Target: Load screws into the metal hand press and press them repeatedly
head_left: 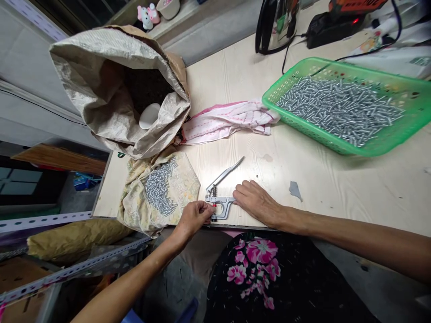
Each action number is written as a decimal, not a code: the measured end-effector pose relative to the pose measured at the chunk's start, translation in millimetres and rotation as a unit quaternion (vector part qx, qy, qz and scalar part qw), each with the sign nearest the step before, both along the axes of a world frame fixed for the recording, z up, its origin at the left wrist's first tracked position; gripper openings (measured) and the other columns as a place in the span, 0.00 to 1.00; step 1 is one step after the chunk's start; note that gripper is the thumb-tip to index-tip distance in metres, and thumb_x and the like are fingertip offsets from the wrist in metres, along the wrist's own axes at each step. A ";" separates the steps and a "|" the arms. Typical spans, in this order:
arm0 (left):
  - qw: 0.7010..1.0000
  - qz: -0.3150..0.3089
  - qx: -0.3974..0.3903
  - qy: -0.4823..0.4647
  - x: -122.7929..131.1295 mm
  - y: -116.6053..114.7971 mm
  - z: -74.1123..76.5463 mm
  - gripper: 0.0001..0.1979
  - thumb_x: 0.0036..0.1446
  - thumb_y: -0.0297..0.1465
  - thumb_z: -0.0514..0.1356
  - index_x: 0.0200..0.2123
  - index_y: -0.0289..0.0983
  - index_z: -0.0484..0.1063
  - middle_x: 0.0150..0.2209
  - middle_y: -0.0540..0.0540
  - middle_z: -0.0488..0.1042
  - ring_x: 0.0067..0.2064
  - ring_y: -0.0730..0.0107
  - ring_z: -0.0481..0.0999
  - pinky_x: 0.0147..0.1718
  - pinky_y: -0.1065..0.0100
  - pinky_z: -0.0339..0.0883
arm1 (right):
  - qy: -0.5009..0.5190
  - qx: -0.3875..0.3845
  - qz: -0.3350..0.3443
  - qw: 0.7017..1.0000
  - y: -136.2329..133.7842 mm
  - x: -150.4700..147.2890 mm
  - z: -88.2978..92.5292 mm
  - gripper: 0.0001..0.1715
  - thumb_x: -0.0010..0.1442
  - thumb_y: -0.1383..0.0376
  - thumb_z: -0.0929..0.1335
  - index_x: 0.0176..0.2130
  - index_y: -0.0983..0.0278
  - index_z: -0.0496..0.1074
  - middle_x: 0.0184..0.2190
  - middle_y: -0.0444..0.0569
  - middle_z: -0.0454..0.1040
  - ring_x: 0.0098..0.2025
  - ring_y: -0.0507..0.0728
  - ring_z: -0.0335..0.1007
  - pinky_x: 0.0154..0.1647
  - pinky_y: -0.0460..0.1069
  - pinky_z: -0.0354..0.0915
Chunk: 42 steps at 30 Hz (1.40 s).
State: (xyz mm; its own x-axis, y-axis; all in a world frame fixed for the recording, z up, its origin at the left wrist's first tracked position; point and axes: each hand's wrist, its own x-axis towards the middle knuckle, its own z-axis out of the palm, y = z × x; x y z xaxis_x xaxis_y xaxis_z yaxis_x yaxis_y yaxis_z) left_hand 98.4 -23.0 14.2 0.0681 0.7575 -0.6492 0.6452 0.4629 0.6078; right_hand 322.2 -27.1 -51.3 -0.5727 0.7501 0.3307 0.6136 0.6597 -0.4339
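Grey metal snap-fastener pliers (225, 204) lie near the table's front edge, with one long lever raised and a spring and a red part at the jaw. My left hand (195, 217) is closed in a pinch at that jaw; what its fingertips hold is too small to make out. My right hand (254, 202) rests on the table with its fingers curled round the end of the pliers' fixed handle. Left of the pliers, a pile of small silver metal pins (160, 188) lies on a patterned cloth (186, 175).
A green basket (303, 128) at the right holds many silver pins. A large open sack (117, 134) with a white round object (150, 115) inside stands at the left. Between them lies a pink-and-white towel (229, 120). Behind are a kettle (278, 27) and a charger (332, 29).
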 end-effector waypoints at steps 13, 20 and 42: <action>0.995 -0.050 0.062 0.053 -3.4 -9.3 -6.7 0.19 0.47 0.46 0.60 0.26 0.33 0.73 0.21 0.48 0.71 0.24 0.71 0.67 0.24 0.71 0.57 | -0.043 -0.043 -0.010 0.998 11.5 5.8 16.3 0.11 0.67 0.59 0.62 0.36 0.64 0.66 0.36 0.49 0.69 0.38 0.57 0.59 0.39 0.52 0.51; 0.999 -0.013 0.027 0.027 -5.5 -8.7 -6.4 0.20 0.46 0.46 0.62 0.27 0.32 0.74 0.22 0.47 0.72 0.25 0.70 0.69 0.27 0.70 0.60 | -0.076 -0.028 -0.003 0.997 38.3 24.9 24.9 0.45 0.57 0.43 0.67 0.63 0.65 0.55 0.65 0.63 0.52 0.63 0.71 0.47 0.59 0.64 0.48; 0.991 -0.063 0.076 0.093 -10.2 -14.4 -11.0 0.18 0.53 0.44 0.59 0.25 0.33 0.74 0.21 0.48 0.71 0.25 0.69 0.70 0.26 0.70 0.61 | -0.123 -0.026 0.026 0.992 30.0 28.5 39.0 0.36 0.54 0.55 0.73 0.56 0.64 0.61 0.42 0.53 0.71 0.47 0.65 0.62 0.59 0.68 0.46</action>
